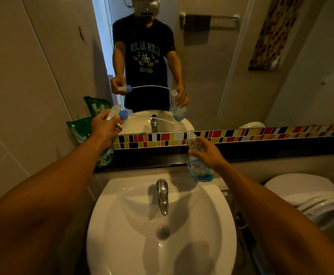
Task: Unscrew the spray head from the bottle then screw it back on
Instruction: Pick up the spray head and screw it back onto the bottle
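A large mirror (pixel 211 56) fills the upper middle of the frame, and below it a white sink (pixel 162 245) takes up the lower centre, with a chrome tap (pixel 162 195) pointing down toward its drain. A white toilet (pixel 305 195) sits at the right edge, beside the sink. Between mirror and sink runs a dark counter (pixel 261 153), backed by a strip of coloured tiles (pixel 241 133) in red, yellow, black and white. A green pouch (pixel 83 132) leans against the wall at the left end of the counter, partly behind the left arm. 2 bare forearms reach in from the lower corners. The right hand (pixel 207 153), right of centre, is wrapped around the neck and shoulder of the bottle (pixel 199 167), which hangs tilted above the far rim of the sink; the bottle is clear, with blue liquid in its base, and its mouth is open. The left hand (pixel 105 127), in the middle left of the frame, is closed around the spray head (pixel 115 114), well apart from the bottle. The head's blue collar (pixel 123 115) faces right, and its thin clear dip tube (pixel 158 120) stretches toward the bottle's mouth, ending just short of it. The mirror repeats both hands and their loads.
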The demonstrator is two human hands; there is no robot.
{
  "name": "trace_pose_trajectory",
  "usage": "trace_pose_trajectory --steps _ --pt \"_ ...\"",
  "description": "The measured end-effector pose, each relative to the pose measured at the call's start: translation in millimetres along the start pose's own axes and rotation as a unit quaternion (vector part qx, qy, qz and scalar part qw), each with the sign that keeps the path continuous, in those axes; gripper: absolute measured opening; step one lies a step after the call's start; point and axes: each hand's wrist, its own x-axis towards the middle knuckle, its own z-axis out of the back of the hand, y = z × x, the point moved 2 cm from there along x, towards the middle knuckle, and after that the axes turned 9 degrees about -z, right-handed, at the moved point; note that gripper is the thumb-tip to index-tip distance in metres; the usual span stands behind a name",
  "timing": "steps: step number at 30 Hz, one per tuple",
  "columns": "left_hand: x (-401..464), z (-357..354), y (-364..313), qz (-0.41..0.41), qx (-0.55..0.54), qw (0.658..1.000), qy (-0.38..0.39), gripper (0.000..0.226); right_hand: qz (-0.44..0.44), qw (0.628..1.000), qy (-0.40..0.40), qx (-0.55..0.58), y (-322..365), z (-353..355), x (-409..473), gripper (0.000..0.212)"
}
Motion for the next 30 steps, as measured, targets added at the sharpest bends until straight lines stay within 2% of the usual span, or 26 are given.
trace_pose_trajectory --steps 13,18,21,25,30 --pt "-14.5 -14.6 -20.5 -0.011 0.012 0.997 0.076 0.049 0.023 0.998 0.019 -0.048 16.4 -6.1 -16.2 0.061" --pt "-29.5 -36.8 -31.2 -0.014 0.007 0.990 0.142 0.052 0.056 0.996 0.062 -0.044 32.5 -14.5 -17.3 0.067" --pt "-37.9 -49.0 -36.4 -0.035 0.024 0.982 0.183 0.051 0.060 0.995 0.073 -0.036 43.1 -21.8 -19.1 0.061" --pt "-47.3 -61.2 -38.9 -0.060 0.057 0.972 0.221 0.050 0.070 0.994 0.079 -0.031 56.8 -30.6 -23.5 0.035" --pt "-56.4 -65.7 -37.9 -0.078 0.075 0.961 0.256 0.054 0.087 0.991 0.099 -0.013 70.4 -42.0 -25.8 0.039"
